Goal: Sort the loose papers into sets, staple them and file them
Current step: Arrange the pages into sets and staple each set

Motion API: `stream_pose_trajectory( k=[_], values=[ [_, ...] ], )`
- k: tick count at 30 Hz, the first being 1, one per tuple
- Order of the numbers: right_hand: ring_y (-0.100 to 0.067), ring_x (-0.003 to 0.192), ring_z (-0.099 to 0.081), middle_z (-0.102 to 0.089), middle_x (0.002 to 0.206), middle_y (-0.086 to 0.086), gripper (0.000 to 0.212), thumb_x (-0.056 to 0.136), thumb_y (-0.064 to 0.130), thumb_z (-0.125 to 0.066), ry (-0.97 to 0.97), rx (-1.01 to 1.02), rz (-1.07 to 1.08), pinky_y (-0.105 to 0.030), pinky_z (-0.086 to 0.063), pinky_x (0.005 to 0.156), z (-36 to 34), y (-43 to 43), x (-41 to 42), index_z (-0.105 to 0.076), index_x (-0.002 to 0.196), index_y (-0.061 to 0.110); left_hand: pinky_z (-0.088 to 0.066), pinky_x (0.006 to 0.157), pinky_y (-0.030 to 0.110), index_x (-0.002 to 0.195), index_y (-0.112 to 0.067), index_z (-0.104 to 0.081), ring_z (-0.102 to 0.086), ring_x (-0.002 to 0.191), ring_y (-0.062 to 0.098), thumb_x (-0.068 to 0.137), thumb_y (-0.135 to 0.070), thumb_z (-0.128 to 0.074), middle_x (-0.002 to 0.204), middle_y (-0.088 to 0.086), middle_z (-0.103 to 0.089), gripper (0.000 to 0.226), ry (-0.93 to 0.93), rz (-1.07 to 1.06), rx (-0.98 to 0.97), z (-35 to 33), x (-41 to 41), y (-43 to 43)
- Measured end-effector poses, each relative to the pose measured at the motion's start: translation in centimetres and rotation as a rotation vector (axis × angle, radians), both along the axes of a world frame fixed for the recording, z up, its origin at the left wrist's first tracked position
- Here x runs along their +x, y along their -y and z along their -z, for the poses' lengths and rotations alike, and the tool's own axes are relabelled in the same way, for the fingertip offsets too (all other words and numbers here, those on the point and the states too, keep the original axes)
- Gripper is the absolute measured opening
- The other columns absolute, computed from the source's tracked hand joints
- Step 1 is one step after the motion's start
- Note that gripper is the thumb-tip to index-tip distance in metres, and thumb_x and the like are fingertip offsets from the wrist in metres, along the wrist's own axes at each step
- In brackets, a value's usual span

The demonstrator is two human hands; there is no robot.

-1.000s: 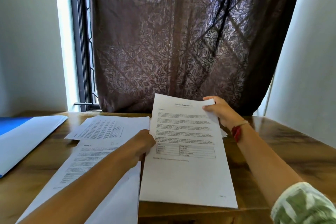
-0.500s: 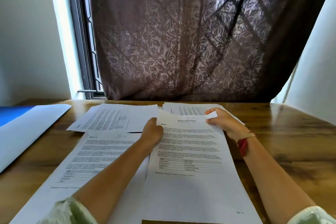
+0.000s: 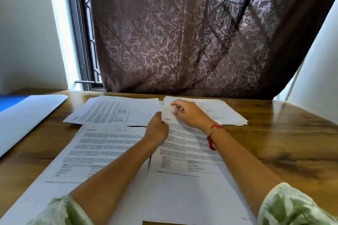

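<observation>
Now the right hand (image 3: 188,115) pinches the printed white paper sheet (image 3: 186,184) at its upturned eleven-o'clock corner; the left hand (image 3: 157,130) seemingly grips alongside.

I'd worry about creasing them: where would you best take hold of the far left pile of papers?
I'd take the far left pile by its left corner, coming in from the left. The pile lies flat, and that corner has bare table beside it; the far right pile crowds its right edge and the near left sheet its front.
</observation>
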State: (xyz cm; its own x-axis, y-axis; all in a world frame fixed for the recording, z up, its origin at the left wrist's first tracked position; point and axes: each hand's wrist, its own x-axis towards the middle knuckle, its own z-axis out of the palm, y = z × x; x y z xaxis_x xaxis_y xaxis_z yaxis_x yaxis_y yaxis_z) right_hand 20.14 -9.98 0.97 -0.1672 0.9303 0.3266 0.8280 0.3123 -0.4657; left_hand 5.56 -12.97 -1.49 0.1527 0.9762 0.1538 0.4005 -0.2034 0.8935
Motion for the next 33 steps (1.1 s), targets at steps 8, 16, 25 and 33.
stream_pose_trajectory(
  k=[8, 16, 25, 33],
  values=[
    [-0.007, 0.090, -0.051, -0.053, 0.095, 0.005, 0.034, 0.090, 0.011, -0.062, -0.285, 0.101, -0.014, -0.010, -0.038, 0.076, 0.8, -0.4, 0.8, -0.059, 0.122, 0.022, -0.044, 0.063, 0.011, 0.142, -0.024, -0.029, -0.053, 0.086, 0.004, 0.101, -0.012, -0.042, 0.105, -0.010, -0.051, 0.045, 0.056, -0.027, 0.098, 0.6, -0.2, 0.0],
    [-0.008, 0.110, -0.052, -0.063, 0.123, 0.003, 0.026, 0.092, 0.016, -0.059, -0.242, 0.053, 0.009, -0.026, -0.042, 0.097, 1.3, -1.0, 0.6, -0.066, 0.118, 0.017, -0.050, 0.093, 0.034, 0.145, -0.019, -0.039, -0.053, 0.121, 0.025, 0.100, -0.015, -0.049, 0.138, 0.006, -0.049, 0.046, -0.013, -0.072, 0.120, 0.1, 0.0, 0.3],
    [-0.002, 0.082, -0.053, -0.061, 0.098, 0.007, 0.021, 0.093, 0.012, -0.058, -0.236, -0.078, -0.064, -0.017, -0.041, 0.075, -0.7, -1.4, 0.7, -0.069, 0.111, 0.014, -0.054, 0.084, 0.034, 0.141, -0.022, -0.042, -0.061, 0.110, 0.024, 0.097, -0.016, -0.054, 0.130, 0.005, -0.056, 0.046, 0.005, -0.024, 0.007, 0.1, -0.5, -0.5],
    [-0.019, 0.088, -0.061, -0.067, 0.100, -0.018, 0.024, 0.089, 0.006, -0.062, -0.325, -0.142, -0.038, -0.025, -0.051, 0.079, -0.4, -1.1, 0.9, -0.068, 0.108, 0.020, -0.052, 0.087, 0.033, 0.137, -0.020, -0.047, -0.061, 0.111, 0.023, 0.092, -0.016, -0.062, 0.127, 0.005, -0.060, 0.047, 0.045, -0.057, 0.016, 0.2, -0.6, -0.7]
  ],
)
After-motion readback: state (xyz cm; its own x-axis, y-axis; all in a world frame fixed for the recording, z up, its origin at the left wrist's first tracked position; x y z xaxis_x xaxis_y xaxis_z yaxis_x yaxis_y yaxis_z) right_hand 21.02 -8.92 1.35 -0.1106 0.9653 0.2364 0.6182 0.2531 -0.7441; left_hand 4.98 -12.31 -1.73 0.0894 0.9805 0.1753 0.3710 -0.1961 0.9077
